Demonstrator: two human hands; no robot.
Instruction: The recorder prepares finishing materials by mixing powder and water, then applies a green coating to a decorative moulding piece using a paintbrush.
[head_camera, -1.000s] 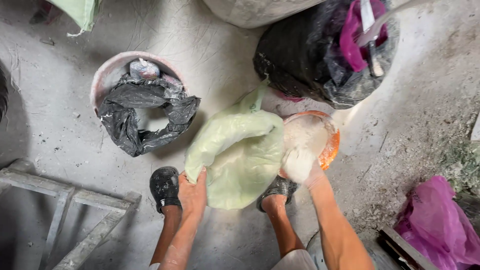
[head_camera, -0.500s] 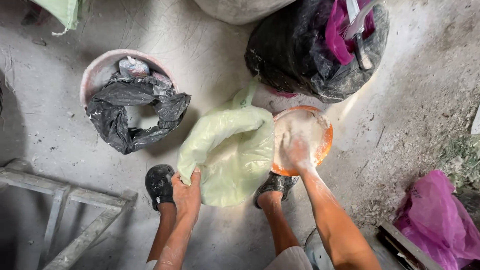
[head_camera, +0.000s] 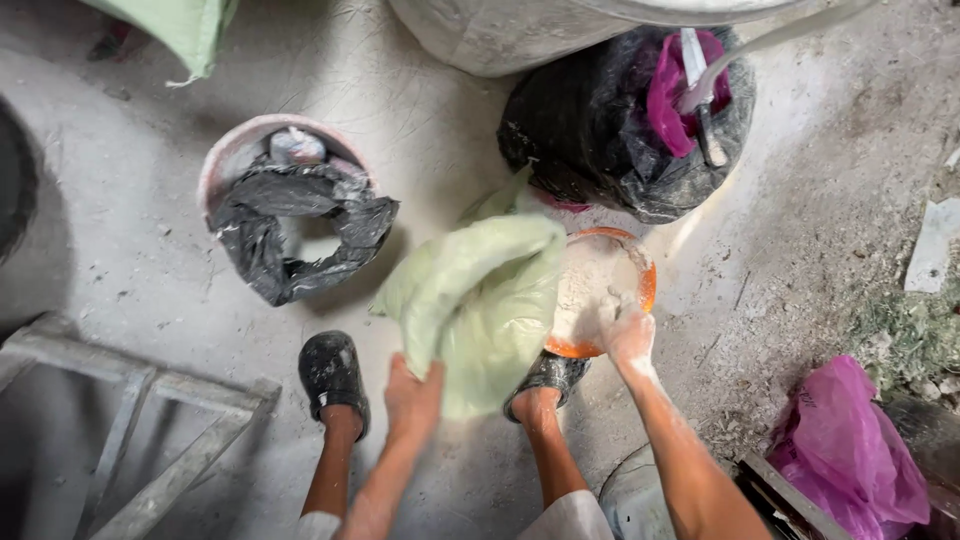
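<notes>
Pale green sack (head_camera: 480, 300): lies on the dusty floor (head_camera: 150, 240) between my feet, touching the orange bowl (head_camera: 647, 285) of white powder. My left hand (head_camera: 412, 395) grips its lower edge, fingers closed. My right hand (head_camera: 628, 335), powder-coated, rests in the bowl; I cannot tell its finger spread. Pink bucket (head_camera: 225, 165) with black liner stands left.

Pale green sack (head_camera: 480, 310) at centre, pink bag (head_camera: 850, 450) lower right.

Dusty grey concrete floor (head_camera: 150, 230); metal frame (head_camera: 130, 420) lower left.
</notes>
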